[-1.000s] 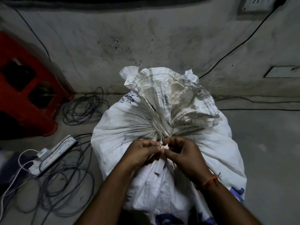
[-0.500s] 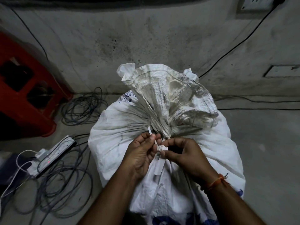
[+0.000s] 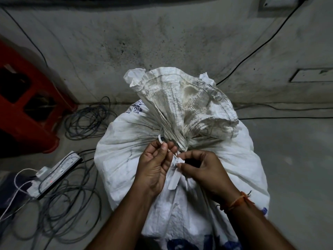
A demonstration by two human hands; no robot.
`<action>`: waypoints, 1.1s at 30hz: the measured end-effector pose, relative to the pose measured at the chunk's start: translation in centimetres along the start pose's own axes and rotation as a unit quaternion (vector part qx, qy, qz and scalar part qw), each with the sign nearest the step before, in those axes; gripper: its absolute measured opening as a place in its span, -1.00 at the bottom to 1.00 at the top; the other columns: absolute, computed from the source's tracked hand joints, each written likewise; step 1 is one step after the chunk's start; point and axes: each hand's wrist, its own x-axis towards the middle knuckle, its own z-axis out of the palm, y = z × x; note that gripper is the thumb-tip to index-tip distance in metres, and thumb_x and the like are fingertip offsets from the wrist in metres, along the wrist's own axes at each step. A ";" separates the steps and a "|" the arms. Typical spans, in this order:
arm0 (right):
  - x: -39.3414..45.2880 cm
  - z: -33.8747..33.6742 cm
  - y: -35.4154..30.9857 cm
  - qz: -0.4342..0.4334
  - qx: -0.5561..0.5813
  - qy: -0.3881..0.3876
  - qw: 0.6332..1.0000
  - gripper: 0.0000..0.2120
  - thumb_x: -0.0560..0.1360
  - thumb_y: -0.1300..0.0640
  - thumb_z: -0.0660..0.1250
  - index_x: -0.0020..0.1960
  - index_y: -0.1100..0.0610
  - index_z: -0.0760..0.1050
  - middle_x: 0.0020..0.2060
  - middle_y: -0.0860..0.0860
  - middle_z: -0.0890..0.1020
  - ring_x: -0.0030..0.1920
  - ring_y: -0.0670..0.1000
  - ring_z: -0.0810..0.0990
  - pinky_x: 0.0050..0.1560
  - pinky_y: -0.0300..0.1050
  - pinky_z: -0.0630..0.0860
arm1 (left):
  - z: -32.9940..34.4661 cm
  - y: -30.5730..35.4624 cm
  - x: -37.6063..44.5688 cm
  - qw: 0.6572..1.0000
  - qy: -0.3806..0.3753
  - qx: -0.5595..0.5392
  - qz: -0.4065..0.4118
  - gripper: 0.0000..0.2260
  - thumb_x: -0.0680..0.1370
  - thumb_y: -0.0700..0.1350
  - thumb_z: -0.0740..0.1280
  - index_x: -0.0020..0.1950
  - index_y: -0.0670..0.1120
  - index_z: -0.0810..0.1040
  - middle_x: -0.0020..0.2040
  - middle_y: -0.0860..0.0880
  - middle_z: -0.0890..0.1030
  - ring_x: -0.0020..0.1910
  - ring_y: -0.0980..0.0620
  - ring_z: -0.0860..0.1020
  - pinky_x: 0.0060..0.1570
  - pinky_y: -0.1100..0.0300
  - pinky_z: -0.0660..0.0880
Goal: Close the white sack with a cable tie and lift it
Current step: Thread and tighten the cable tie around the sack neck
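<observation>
A: In the head view, how is the cinching best done?

B: The cable tie (image 3: 174,166) is best drawn tight with its head braced, it is judged. The locking head is pinched between thumb and forefinger of the right hand (image 3: 203,170), just below the gathered neck (image 3: 177,141) of the white sack (image 3: 207,159). The strap is pinched by the fingertips of the left hand (image 3: 155,168), just left of the neck. A steady pull along the strap's own line, away from the head, is advised, so that the teeth are fed straight and the woven folds are not caught unevenly.

A: Where is the tie held against the neck?

B: A loop of it is seen at the neck's left side, just above the left fingertips. Whether it is drawn snug all round cannot be told; the far side is hidden by the fanned mouth above the neck. A flat white tab is seen hanging below the neck, between the two hands.

A: And the lift?

B: It is judged as not yet begun; the sack is seen resting on the floor, below the neck.
</observation>
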 end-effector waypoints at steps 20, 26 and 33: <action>0.3 0.8 -0.3 -0.010 -0.009 0.032 0.999 -0.86 0.37 0.22 0.50 -0.10 0.25 0.67 -0.19 0.46 0.64 -0.27 0.15 0.56 -0.16 0.12 0.49 | 0.6 -0.5 -0.5 1.000 -0.004 0.005 0.002 -0.90 0.62 -0.28 0.28 0.01 -0.14 0.57 -0.16 -0.03 0.76 -0.14 0.07 0.75 -0.24 0.35 0.64; 0.3 1.0 -0.1 -0.014 -0.022 0.067 0.997 -0.86 0.34 0.16 0.47 -0.13 0.20 0.68 -0.28 0.29 0.70 -0.30 0.06 0.60 -0.20 0.03 0.54 | -0.1 0.2 -0.7 0.987 -0.013 0.147 0.067 -0.83 0.59 -0.33 0.34 -0.09 -0.08 0.61 -0.28 0.02 0.68 -0.33 0.14 0.61 -0.28 0.31 0.59; 0.1 1.1 -0.2 -0.040 -0.087 0.084 0.992 -0.78 0.26 -0.02 0.46 -0.15 0.05 0.70 -0.27 0.16 0.73 -0.29 0.00 0.62 -0.14 0.17 0.62 | -1.5 1.1 -0.7 0.913 -0.047 0.359 0.188 -0.63 0.56 -0.33 0.42 0.29 0.00 0.54 -0.20 -0.07 0.63 -0.23 0.05 0.59 -0.24 0.24 0.56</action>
